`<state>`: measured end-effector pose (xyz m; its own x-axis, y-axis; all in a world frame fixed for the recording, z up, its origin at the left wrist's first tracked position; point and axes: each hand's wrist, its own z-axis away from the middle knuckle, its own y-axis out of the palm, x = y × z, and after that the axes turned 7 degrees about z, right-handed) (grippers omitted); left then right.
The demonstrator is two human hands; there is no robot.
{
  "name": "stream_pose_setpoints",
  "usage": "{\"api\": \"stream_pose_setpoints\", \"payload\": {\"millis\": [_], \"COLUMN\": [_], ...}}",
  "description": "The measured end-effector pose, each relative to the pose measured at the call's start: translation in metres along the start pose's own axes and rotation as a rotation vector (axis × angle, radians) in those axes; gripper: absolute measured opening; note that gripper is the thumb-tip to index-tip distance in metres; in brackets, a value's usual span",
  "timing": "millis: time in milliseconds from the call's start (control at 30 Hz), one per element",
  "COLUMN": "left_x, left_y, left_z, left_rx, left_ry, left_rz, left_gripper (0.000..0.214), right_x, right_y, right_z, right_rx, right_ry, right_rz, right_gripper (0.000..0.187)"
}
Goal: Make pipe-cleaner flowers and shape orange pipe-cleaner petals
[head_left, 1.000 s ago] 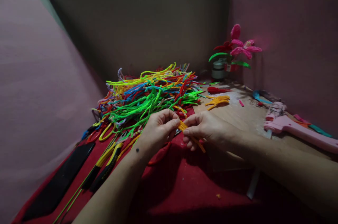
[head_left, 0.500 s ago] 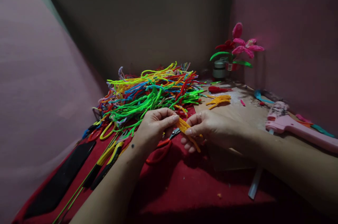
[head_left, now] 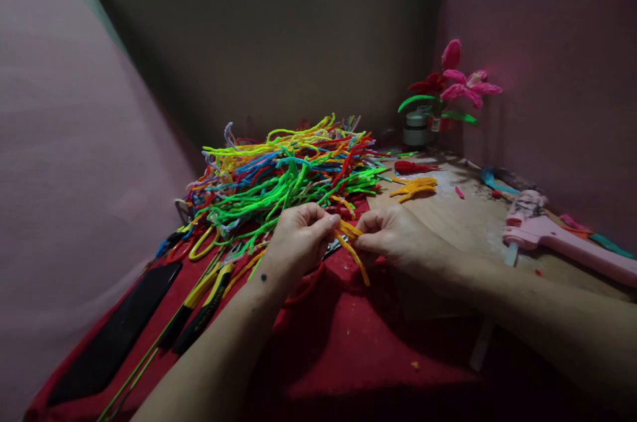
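My left hand pinches one end of a small bunch of orange pipe cleaners between thumb and fingers. On the other side, my right hand is closed on the bunch's right-hand strands. One strand hangs free, down and to the right, between the hands. Partly hidden behind my left hand are red-handled scissors lying on the red cloth. Past both hands rises a large heap of multicoloured pipe cleaners. A second orange bunch lies beyond my right hand on the board.
Yellow-and-black pliers and a black phone-like slab lie to the left. A pink glue gun rests at the right. Pink pipe-cleaner flowers stand at the back, near a red bunch.
My right fingers have shifted up along the orange bunch, and its strands have spread, one now hanging apart. My left hand keeps its pinch, slightly further right.
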<state>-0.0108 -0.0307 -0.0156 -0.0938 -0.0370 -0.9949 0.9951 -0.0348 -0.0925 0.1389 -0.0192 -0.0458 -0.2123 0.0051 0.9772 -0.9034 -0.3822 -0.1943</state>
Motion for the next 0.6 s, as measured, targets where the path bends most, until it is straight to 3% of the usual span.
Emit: {"api": "stream_pose_setpoints", "payload": {"millis": [133, 233, 467, 600], "left_x": [0.002, 0.002, 0.0, -0.001], "left_y": [-0.004, -0.009, -0.01, -0.007], "left_z": [-0.003, -0.005, -0.002, -0.001], "left_rx": [0.041, 0.11, 0.191, 0.193], "left_ry": [0.012, 0.035, 0.044, 0.067], "left_rz": [-0.003, -0.028, -0.094, -0.125], "left_gripper": [0.024, 0.026, 0.019, 0.014], "right_x": [0.0, 0.003, 0.003, 0.0], "right_y": [-0.002, -0.006, -0.008, -0.008], "right_z": [0.0, 0.0, -0.003, -0.002], "right_rx": [0.047, 0.173, 0.297, 0.331], "right_ry": [-0.014, -0.056, -0.078, -0.035], "right_rz": [0.043, -0.046, -0.219, -0.22], "right_gripper": [0.007, 0.007, 0.021, 0.014]}}
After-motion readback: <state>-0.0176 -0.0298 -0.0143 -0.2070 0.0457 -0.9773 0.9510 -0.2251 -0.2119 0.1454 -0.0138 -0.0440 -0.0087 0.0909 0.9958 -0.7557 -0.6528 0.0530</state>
